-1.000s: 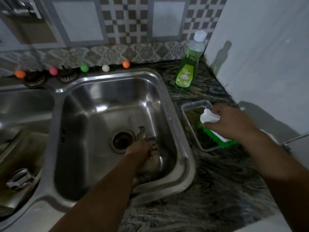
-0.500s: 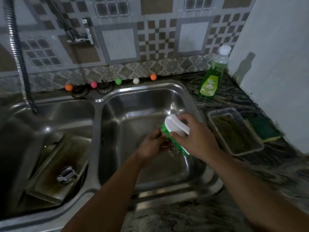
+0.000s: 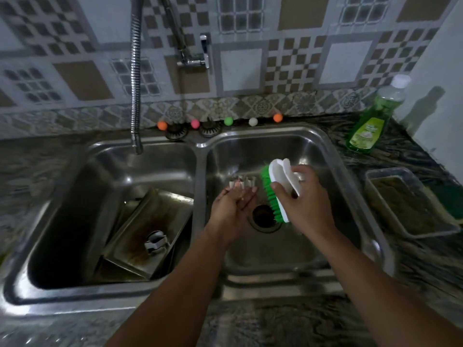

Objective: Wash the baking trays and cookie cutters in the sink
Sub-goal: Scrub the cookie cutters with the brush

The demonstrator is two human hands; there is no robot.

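Over the right sink basin (image 3: pixel 313 151), my left hand (image 3: pixel 231 206) holds a small metal cookie cutter (image 3: pixel 241 184) at its fingertips. Just to the right, my right hand (image 3: pixel 303 201) grips a white scrub brush with green bristles (image 3: pixel 275 189), the bristles facing the cutter. In the left basin (image 3: pixel 75 191) stained baking trays (image 3: pixel 150 226) lean on each other. Another cookie cutter (image 3: pixel 155 242) lies on the top tray.
A green dish soap bottle (image 3: pixel 370 123) stands at the back right of the marble counter. A clear tray (image 3: pixel 411 204) and a green sponge (image 3: pixel 448 199) lie right of the sink. The flexible faucet hose (image 3: pixel 136 91) hangs over the left basin. Two strainers (image 3: pixel 193 130) and coloured balls sit behind.
My right hand carried the brush from the clear tray to over the right basin. My left hand lifted the cookie cutter from the basin floor up beside the brush.
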